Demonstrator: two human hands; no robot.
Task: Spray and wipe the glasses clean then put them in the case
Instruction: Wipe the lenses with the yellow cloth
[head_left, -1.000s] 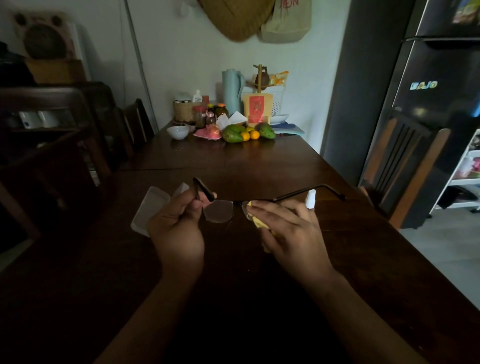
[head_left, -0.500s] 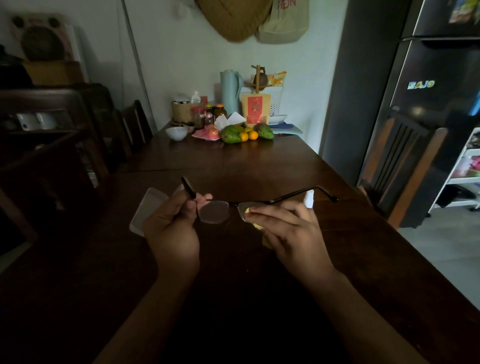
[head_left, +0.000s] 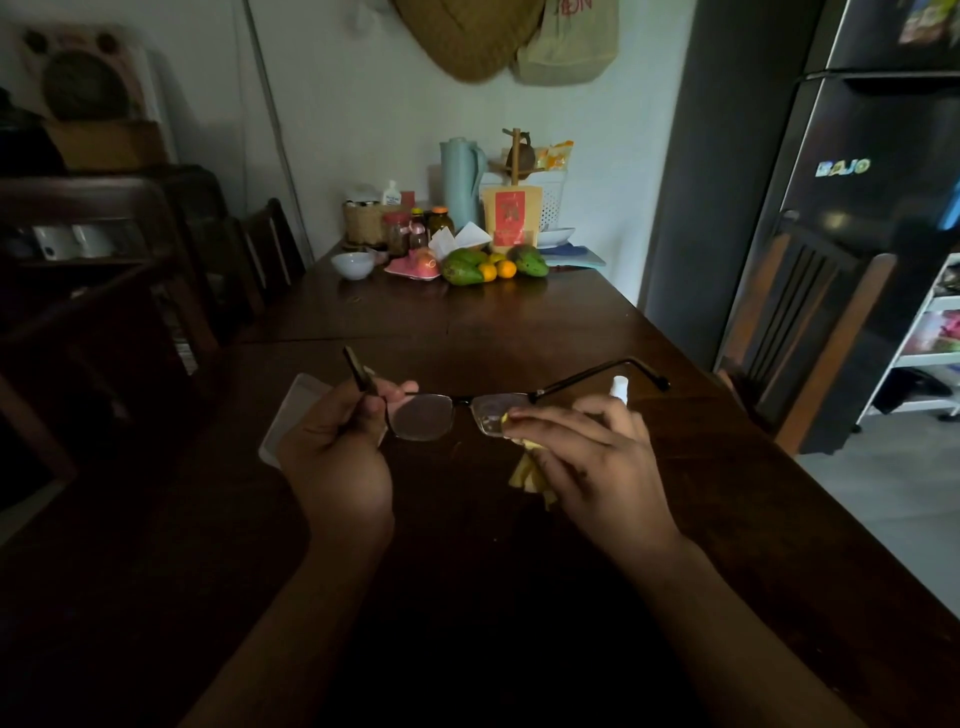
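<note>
The left hand (head_left: 332, 447) curls round the glasses (head_left: 423, 415) at one hinge, over the table (head_left: 467, 338); the right hand (head_left: 587, 457) pinches a cloth (head_left: 524, 475) onto the other lens.

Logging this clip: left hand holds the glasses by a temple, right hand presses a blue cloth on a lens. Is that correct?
Only the colour is wrong: the head view shows the cloth is yellow. The left hand holds the glasses by a temple, and the right hand presses the cloth on a lens.
</note>
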